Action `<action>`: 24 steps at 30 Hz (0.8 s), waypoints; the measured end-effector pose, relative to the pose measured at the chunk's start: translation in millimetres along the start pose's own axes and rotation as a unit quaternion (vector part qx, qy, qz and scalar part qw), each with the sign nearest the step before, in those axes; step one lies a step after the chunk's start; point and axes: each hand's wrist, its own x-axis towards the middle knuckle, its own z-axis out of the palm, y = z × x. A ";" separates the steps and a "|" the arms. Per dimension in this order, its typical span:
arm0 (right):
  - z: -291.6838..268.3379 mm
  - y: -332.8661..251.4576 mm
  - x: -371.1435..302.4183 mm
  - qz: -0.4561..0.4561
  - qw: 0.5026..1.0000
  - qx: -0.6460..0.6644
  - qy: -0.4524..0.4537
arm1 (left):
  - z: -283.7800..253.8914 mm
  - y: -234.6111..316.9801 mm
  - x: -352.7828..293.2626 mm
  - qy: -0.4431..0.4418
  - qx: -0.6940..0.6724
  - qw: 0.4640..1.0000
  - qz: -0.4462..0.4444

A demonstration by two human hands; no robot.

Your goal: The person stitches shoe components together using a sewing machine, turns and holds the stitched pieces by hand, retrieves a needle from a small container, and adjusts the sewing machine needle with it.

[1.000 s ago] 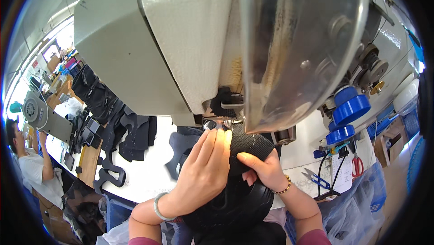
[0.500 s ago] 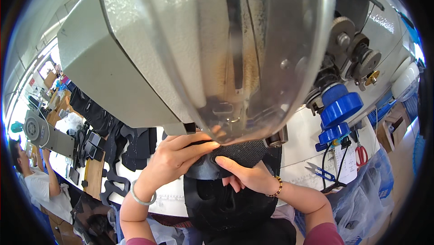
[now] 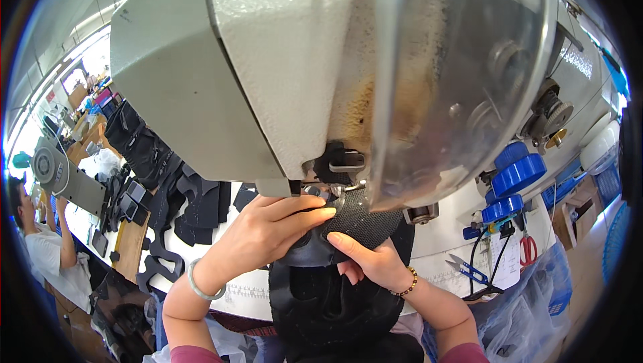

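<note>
A black piece with a textured mesh panel (image 3: 367,221) lies under the head of a grey sewing machine (image 3: 194,82). My left hand (image 3: 268,224) is closed on its left part, fingertips close to the presser foot (image 3: 347,189). At the near edge my right hand (image 3: 375,262) pinches the piece, thumb on top and fingers curled beneath. A smooth dark flap (image 3: 311,250) of the piece shows between my hands. Its larger black part (image 3: 335,306) hangs over the table edge towards me. The needle tip cannot be made out.
A clear shield (image 3: 462,95) covers the machine's front. Thread snips (image 3: 467,269) and red-handled scissors (image 3: 528,246) are at the right, near blue thread spools (image 3: 519,175). Black cut pieces (image 3: 201,205) lie left on the white table (image 3: 248,296). A person (image 3: 50,249) sits far left.
My view has shifted, so the machine appears further right and the presser foot shows beside the shield. Both hands keep their hold on the black piece, almost unmoved.
</note>
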 end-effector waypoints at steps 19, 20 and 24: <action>-6.2 -6.3 6.0 0.146 0.963 0.014 -0.227 | -23.6 4.7 19.1 -0.077 -0.101 0.987 -0.095; -5.6 -5.1 5.1 0.164 0.947 0.114 -0.250 | -25.1 2.5 20.3 -0.081 -0.081 0.989 -0.090; -4.3 -1.7 3.7 0.149 0.938 0.174 -0.261 | -26.3 0.2 23.6 -0.104 -0.097 0.986 -0.087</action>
